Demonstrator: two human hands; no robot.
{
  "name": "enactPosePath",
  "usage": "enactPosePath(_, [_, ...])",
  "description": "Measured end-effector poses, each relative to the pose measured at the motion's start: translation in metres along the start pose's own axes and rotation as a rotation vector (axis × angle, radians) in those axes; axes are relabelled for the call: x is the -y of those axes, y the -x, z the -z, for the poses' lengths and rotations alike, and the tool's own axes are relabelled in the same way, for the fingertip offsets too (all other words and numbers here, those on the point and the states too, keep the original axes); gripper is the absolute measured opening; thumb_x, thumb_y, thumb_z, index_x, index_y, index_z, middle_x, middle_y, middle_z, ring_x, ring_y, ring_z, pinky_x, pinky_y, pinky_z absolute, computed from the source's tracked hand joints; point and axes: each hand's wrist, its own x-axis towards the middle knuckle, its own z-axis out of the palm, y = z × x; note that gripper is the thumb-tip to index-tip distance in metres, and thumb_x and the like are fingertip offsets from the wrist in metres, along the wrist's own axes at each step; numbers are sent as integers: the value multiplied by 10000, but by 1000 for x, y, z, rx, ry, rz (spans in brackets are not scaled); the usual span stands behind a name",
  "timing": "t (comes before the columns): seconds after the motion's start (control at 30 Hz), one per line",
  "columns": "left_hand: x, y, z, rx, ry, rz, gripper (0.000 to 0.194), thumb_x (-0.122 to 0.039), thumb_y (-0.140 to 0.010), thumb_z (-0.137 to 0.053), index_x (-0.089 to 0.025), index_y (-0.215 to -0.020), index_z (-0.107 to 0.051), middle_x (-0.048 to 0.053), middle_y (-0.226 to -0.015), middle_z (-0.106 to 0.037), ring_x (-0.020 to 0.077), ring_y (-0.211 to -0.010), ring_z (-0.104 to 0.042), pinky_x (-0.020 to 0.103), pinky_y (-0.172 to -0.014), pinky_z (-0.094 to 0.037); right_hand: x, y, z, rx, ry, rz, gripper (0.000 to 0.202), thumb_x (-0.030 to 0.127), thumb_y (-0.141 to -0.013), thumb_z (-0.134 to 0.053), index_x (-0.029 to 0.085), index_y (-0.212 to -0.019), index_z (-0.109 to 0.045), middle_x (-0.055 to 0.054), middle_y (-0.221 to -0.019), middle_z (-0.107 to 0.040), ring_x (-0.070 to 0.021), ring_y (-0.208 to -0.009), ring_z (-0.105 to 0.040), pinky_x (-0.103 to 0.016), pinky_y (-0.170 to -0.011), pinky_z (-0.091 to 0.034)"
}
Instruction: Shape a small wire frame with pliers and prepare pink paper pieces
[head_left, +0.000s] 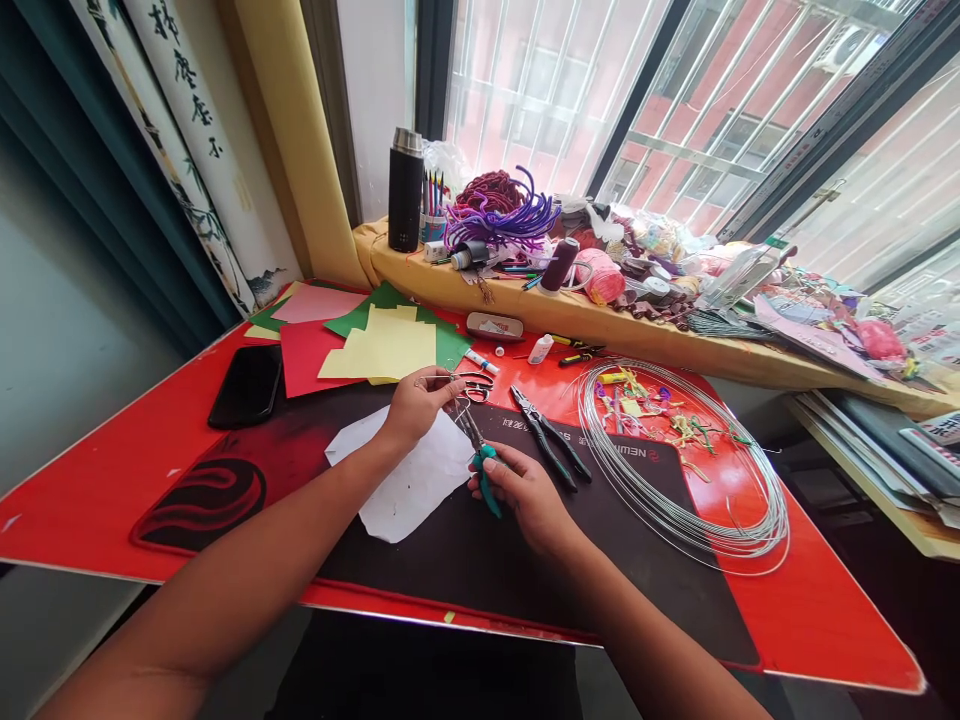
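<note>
My left hand is closed in a pinch on a thin piece of bent wire, above the upper edge of a white paper sheet. My right hand is closed around the teal handles of small pliers. Their slim jaws point up and left, at the wire near my left fingers. Whether the jaws grip the wire is too small to tell. Just beyond my left fingertips lie scissors, partly hidden. Larger dark-handled pliers rest on the black mat to the right.
A big wire coil lies at the right around colourful scraps. Coloured paper and a phone are at the left. A small white bottle stands behind. The windowsill carries a thermos and purple cords.
</note>
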Motion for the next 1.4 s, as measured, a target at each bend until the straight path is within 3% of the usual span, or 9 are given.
enactPosePath(0.33, [-2,1,2,14,-89,-74,357,-435,-663,-902,-179,-814,-706,7,-639,-654,148,-538,-567,285,-511,-428,1,-4,6,-58,0,15,489,453,-776,-849,185,-1169,-736,-80,-980,-728,-203,-796,-693,-354,-772,-566])
enactPosePath(0.7, [1,-4,3,41,148,181,456,-391,-530,-970,-144,-796,-694,14,-647,-670,130,-512,-572,266,-489,-398,4,0,5,-46,86,48,510,458,-778,-838,191,-1198,-730,-56,-930,-712,-202,-806,-677,-348,-767,-554])
enactPosePath(0.87, [3,-3,3,68,146,211,452,-381,-516,-976,-144,-783,-699,12,-653,-667,132,-526,-579,265,-492,-391,5,-1,2,-40,96,66,499,459,-783,-830,185,-1188,-733,-47,-880,-703,-190,-765,-650,-325,-713,-530])
enactPosePath(1.13, [6,-3,3,111,160,211,425,-404,-561,-965,-132,-773,-717,12,-685,-661,113,-545,-567,268,-526,-414,-2,-6,4,8,-58,39,347,427,-798,-818,173,-1021,-739,-43,-850,-674,-156,-678,-593,-270,-584,-456])
enactPosePath(1.4, [10,-4,2,132,273,201,398,-349,-559,-981,-130,-788,-742,35,-727,-707,116,-609,-588,246,-550,-424,6,-3,1,68,-229,-17,279,393,-779,-819,163,-883,-700,-59,-823,-670,-168,-670,-575,-277,-556,-408])
